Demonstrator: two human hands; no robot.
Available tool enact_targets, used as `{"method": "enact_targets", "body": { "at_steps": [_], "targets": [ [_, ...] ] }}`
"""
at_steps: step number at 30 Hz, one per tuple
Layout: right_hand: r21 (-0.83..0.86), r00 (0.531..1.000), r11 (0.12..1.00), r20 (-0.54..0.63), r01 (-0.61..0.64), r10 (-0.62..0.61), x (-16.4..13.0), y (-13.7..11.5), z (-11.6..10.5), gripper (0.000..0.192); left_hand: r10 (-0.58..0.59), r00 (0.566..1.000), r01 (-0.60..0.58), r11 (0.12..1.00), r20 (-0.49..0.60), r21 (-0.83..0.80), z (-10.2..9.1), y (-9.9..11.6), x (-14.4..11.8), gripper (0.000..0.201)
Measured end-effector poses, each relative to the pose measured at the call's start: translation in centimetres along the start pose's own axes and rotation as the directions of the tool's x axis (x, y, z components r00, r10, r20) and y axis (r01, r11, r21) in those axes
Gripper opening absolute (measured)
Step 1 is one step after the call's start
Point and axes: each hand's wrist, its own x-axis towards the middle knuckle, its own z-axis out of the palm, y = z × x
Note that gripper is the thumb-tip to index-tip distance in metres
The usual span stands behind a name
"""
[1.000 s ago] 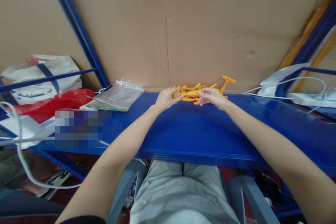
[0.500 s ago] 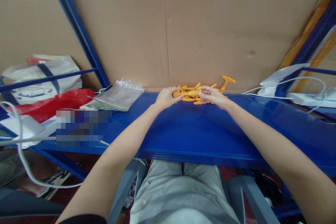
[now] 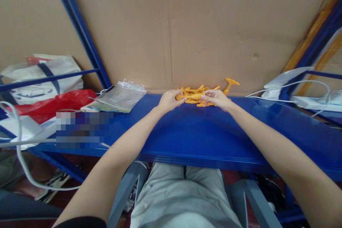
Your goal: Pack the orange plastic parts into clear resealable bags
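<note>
The handling seems partway through: one orange piece (image 3: 191,97) spans both hands at the front of an orange pile (image 3: 200,89), while the others lie loose there; whether any is finished cannot be told. Left of the pile's middle, the left hand (image 3: 169,100) has its fingers curled around the piece's rounded end; right of it, the right hand (image 3: 217,99) pinches the opposite end. The pieces look like smooth, hard plastic; a T-shaped one (image 3: 230,84) tilts up at the pile's right edge. Behind the pile stands matt, creased cardboard (image 3: 213,35); beneath, a glossy blue desk (image 3: 197,131); well left, a crinkled clear bag (image 3: 121,98).
</note>
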Motion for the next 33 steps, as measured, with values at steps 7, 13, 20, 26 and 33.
{"method": "enact_targets", "body": {
  "at_steps": [7,13,20,26,33],
  "targets": [
    [0.04,0.999,0.998,0.019,-0.047,0.046,0.0,-0.1,0.3,0.059,0.019,0.999,-0.019,1.0,-0.042,-0.001,0.0,0.3,0.0,0.021],
    [0.036,0.992,0.992,-0.01,-0.122,0.122,0.0,0.0,0.5,0.049,-0.057,0.998,0.057,0.993,0.006,-0.101,-0.7,0.9,0.2,0.019],
    [-0.031,0.999,0.999,0.035,0.009,-0.008,0.3,1.0,0.3,0.059,-0.239,0.956,0.28,0.915,0.171,-0.289,-1.0,1.0,0.2,0.023],
    [-0.055,0.99,0.989,0.043,0.134,-0.132,0.7,1.5,0.2,0.059,-0.23,0.958,0.273,0.915,0.173,-0.297,-1.0,0.8,0.2,0.024],
    [-0.109,0.995,0.99,0.055,0.093,-0.088,0.2,0.2,0.3,0.059,-0.153,0.984,0.171,0.96,0.096,-0.223,-1.0,0.7,0.2,0.024]
  ]
}}
